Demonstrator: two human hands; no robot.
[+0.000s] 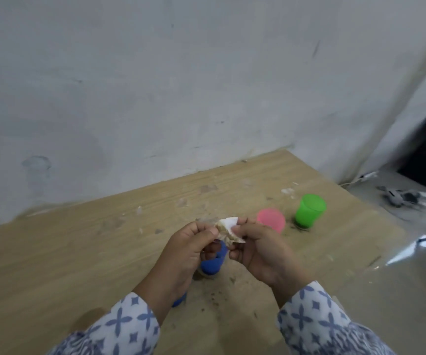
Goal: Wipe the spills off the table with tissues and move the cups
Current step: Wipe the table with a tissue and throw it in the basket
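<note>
Above the wooden table point(79, 252), my left hand point(183, 249) and my right hand point(260, 254) both pinch a crumpled, brown-stained white tissue point(228, 230). Directly beneath the hands stands a blue cup point(213, 262), partly hidden by my fingers. A second blue object point(180, 301) peeks out under my left wrist. To the right, a pink cup point(270, 220) stands upright beside a green cup point(309, 211). Dark crumbs and stains point(214, 297) lie on the table near the blue cup and around the green cup's base.
The table butts against a white wall point(155, 98) at the back. Its right edge drops to a glossy floor point(411, 290), where a cable and small grey items point(398, 197) lie. Pale smears point(208, 188) mark the far tabletop.
</note>
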